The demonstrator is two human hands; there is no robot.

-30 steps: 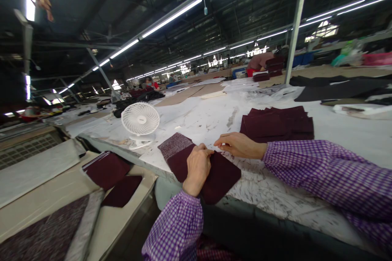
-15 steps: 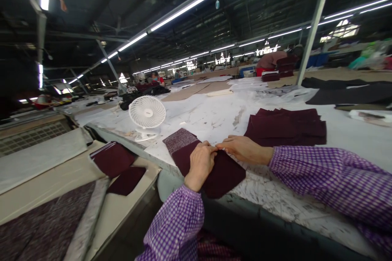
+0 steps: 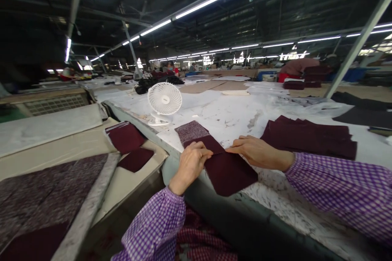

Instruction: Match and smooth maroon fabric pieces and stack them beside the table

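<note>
A dark maroon fabric piece (image 3: 229,171) lies at the near edge of the white work table (image 3: 232,116). Under its far end a speckled maroon piece (image 3: 191,129) sticks out. My left hand (image 3: 190,164) is curled, its fingers pinching the left edge of the maroon piece. My right hand (image 3: 255,151) rests on the piece's right edge, fingers pressed together on the cloth. Both arms wear purple checked sleeves.
A stack of maroon pieces (image 3: 309,134) lies to the right. A small white fan (image 3: 164,100) stands behind the work. A lower beige table (image 3: 73,147) at left holds two maroon pieces (image 3: 125,136) and speckled fabric (image 3: 39,195). A person (image 3: 295,66) bends over far back.
The view has swung left and down. My hands, which met at the top edge of the maroon piece, have drawn apart to its left and right edges.
</note>
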